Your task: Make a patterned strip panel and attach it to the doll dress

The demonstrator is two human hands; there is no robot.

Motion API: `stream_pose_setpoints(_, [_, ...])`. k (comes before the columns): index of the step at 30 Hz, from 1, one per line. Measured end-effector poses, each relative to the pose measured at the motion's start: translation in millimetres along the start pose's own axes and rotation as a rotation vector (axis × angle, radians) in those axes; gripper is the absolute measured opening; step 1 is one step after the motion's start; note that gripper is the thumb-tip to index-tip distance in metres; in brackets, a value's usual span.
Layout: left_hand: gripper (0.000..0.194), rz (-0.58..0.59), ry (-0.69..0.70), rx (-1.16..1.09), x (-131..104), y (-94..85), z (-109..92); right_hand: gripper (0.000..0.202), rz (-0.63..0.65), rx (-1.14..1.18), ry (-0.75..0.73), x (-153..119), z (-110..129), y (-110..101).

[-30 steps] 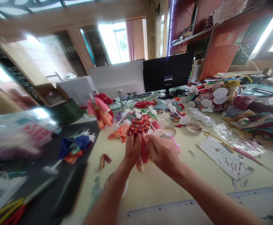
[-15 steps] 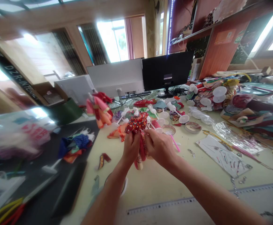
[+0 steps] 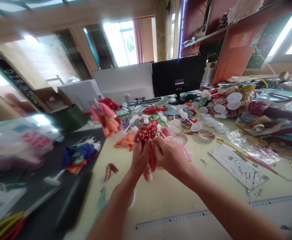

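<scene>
Over the middle of the table I hold a small doll point(image 3: 146, 130) upright, with a white head and a red patterned collar with scalloped edge. My left hand point(image 3: 140, 155) is closed around its left side, just under the collar. My right hand point(image 3: 168, 152) pinches at the doll's right side below the collar; whatever sits between those fingertips is too small to make out. The doll's red lower part shows between both hands. Behind it lie orange cloth point(image 3: 125, 141) and several white doll figures on round stands.
Two monitors point(image 3: 179, 75) stand at the back. A pink-and-orange doll dress point(image 3: 105, 116) is at the left. To the right are a round tin point(image 3: 206, 136), a white card of small trinkets point(image 3: 238, 166) and a pile of dolls. A ruler point(image 3: 176, 220) lies along the front.
My right hand has shifted very slightly at the doll's side. My left hand and the doll stay nearly still.
</scene>
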State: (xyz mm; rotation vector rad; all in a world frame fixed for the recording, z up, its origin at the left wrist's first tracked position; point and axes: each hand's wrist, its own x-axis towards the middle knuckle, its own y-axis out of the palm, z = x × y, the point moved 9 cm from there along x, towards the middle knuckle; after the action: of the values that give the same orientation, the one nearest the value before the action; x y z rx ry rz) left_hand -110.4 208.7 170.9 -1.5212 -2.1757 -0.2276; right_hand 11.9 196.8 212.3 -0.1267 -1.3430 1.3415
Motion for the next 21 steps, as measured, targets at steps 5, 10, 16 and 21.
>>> stream_pose_setpoints(5, [0.014, 0.002, -0.005, -0.018, -2, 2.3, 1, 0.019, 0.059, -0.036, -0.005, 8, 5, 1])
stream_pose_setpoints(10, [0.013, 0.025, -0.028, -0.046, -5, 4.6, 3, 0.017, 0.065, -0.054, 0.014, 9, 9, 5])
stream_pose_setpoints(16, [0.014, 0.040, -0.016, -0.035, -5, 2.8, 1, 0.018, 0.095, -0.013, 0.008, 4, 5, 7])
stream_pose_setpoints(21, [0.014, -0.001, 0.000, 0.000, -3, -0.7, 1, 0.019, 0.130, 0.050, -0.001, -1, 2, 1])
